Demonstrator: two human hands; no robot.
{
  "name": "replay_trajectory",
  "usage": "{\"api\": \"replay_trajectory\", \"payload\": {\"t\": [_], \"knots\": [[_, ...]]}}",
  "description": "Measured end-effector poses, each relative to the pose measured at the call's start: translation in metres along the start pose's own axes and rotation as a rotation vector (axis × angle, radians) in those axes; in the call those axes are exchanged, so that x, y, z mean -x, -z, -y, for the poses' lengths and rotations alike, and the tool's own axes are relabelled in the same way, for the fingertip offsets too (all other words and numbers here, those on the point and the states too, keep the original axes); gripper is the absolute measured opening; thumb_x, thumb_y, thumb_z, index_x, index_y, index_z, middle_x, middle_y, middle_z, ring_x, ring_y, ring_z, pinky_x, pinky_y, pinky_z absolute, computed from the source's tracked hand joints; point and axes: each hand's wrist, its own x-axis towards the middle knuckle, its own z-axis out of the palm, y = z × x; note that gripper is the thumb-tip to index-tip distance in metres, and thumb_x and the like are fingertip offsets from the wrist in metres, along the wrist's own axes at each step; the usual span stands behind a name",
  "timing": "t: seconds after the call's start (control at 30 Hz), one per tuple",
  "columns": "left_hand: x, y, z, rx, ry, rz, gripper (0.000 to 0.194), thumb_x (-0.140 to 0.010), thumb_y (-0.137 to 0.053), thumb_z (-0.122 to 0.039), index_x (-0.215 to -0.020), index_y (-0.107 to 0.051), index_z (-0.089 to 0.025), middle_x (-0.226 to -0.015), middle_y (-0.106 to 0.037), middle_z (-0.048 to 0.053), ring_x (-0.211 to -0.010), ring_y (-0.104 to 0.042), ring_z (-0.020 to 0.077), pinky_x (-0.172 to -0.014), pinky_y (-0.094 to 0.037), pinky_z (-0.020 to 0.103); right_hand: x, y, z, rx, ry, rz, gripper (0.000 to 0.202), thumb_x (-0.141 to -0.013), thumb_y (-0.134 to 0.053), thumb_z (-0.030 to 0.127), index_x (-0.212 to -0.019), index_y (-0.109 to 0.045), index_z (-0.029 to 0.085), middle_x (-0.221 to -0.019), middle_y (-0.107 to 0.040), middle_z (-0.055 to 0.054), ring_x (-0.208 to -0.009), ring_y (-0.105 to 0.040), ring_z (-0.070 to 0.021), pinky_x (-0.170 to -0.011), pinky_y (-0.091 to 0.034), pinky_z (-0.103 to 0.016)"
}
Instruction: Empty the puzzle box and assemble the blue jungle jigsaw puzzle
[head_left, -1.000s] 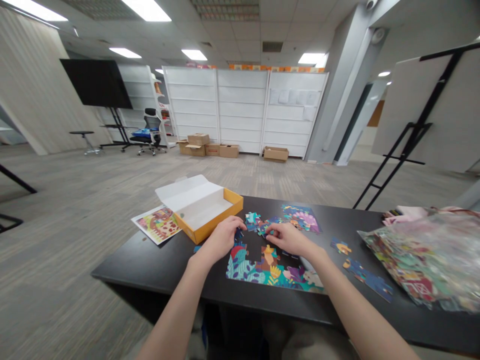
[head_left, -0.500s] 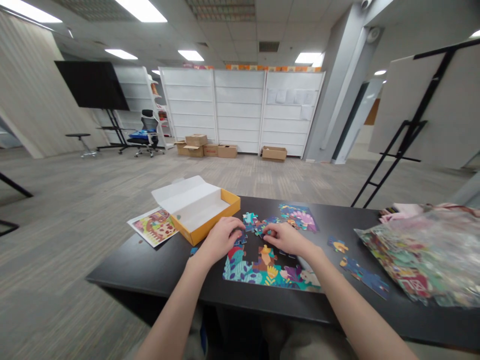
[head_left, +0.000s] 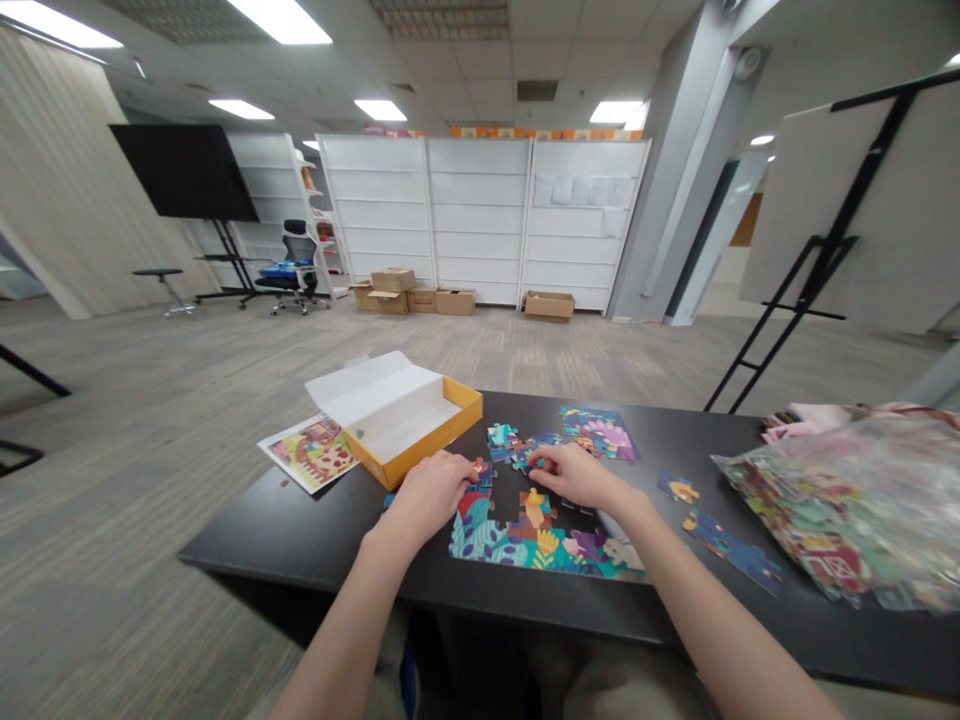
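Observation:
A partly joined jigsaw puzzle (head_left: 510,552) with leaves and flowers lies on the black table in front of me. My left hand (head_left: 433,492) is at its upper left, curled fingers closed on a puzzle piece (head_left: 484,472) with orange and dark blue on it. Opposite it, my right hand (head_left: 574,474) pinches the edge of a small cluster of puzzle pieces (head_left: 519,450); its fingertips partly hide the contact. An orange-brown puzzle piece (head_left: 535,510) stands up from the joined lower strip. Behind my right hand is another joined section (head_left: 606,436) with a pink fan shape.
An open yellow box (head_left: 431,440) with a white lid stands at the back left, beside a picture sheet (head_left: 311,452). Loose puzzle pieces (head_left: 731,548) lie to the right, near a clear plastic bag (head_left: 847,510) full of pieces. The table's front edge (head_left: 525,612) runs close to me.
My left hand has shifted slightly down and left, its fingers lower on the puzzle, uncovering an orange detail. My right hand has stayed almost in place.

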Motion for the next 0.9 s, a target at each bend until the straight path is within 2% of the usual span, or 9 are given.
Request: {"api": "replay_trajectory", "payload": {"t": [0.2, 0.4, 0.47, 0.7, 0.77, 0.9], "knots": [[0.002, 0.000, -0.003, -0.007, -0.010, -0.011, 0.030, -0.088, -0.050, -0.007, -0.092, -0.075, -0.023, -0.104, -0.074, 0.006, -0.102, -0.064, 0.0231, -0.093, -0.048, 0.036, 0.000, -0.002, -0.003, -0.002, 0.009, -0.007, 0.017, -0.090, -0.061, 0.028, -0.102, -0.071, 0.021, -0.069, -0.069, 0.001, -0.060, -0.059, -0.0138, -0.058, -0.038, -0.024], [0.004, 0.000, -0.020, -0.090, 0.015, -0.008, 0.025, -0.091, -0.049, -0.013, -0.097, -0.071, -0.021, -0.105, -0.070, 0.009, -0.099, -0.063, 0.0244, -0.087, -0.050, 0.035, 0.000, 0.000, -0.006, -0.017, 0.020, -0.031, 0.017, -0.090, -0.059, 0.030, -0.097, -0.072, 0.021, -0.068, -0.069, 0.001, -0.059, -0.059, -0.0134, -0.058, -0.038, -0.024], [0.005, -0.001, -0.024, -0.111, 0.028, 0.010, 0.023, -0.091, -0.050, -0.014, -0.096, -0.071, -0.022, -0.104, -0.070, 0.008, -0.097, -0.063, 0.0245, -0.084, -0.051, 0.035, -0.001, 0.005, -0.009, -0.017, -0.014, -0.076, 0.018, -0.090, -0.058, 0.030, -0.095, -0.072, 0.021, -0.067, -0.069, 0.001, -0.059, -0.059, -0.0139, -0.058, -0.038, -0.024], [0.005, -0.001, -0.025, -0.114, 0.046, 0.022, 0.020, -0.093, -0.052, -0.020, -0.097, -0.071, -0.021, -0.104, -0.069, 0.009, -0.097, -0.064, 0.0252, -0.084, -0.051, 0.036, 0.002, 0.028, -0.021, 0.125, -0.230, -0.363, 0.018, -0.088, -0.056, 0.030, -0.088, -0.072, 0.021, -0.070, -0.072, -0.003, -0.064, -0.063, -0.0175, -0.061, -0.038, -0.027], [0.005, -0.002, -0.024, -0.099, 0.046, 0.011, 0.019, -0.093, -0.053, -0.021, -0.098, -0.071, -0.021, -0.105, -0.069, 0.009, -0.098, -0.064, 0.0249, -0.085, -0.051, 0.035, 0.003, 0.030, -0.021, 0.148, -0.251, -0.358, 0.016, -0.088, -0.057, 0.029, -0.087, -0.072, 0.022, -0.071, -0.073, -0.003, -0.066, -0.065, -0.0185, -0.061, -0.038, -0.027], [0.005, -0.001, -0.026, -0.101, 0.059, 0.014, 0.019, -0.093, -0.053, -0.022, -0.097, -0.072, -0.020, -0.105, -0.069, 0.010, -0.098, -0.064, 0.0260, -0.083, -0.051, 0.036, 0.001, 0.021, -0.022, 0.134, -0.208, -0.246, 0.015, -0.090, -0.057, 0.026, -0.090, -0.071, 0.021, -0.076, -0.074, -0.003, -0.069, -0.065, -0.0184, -0.062, -0.041, -0.027]]}}
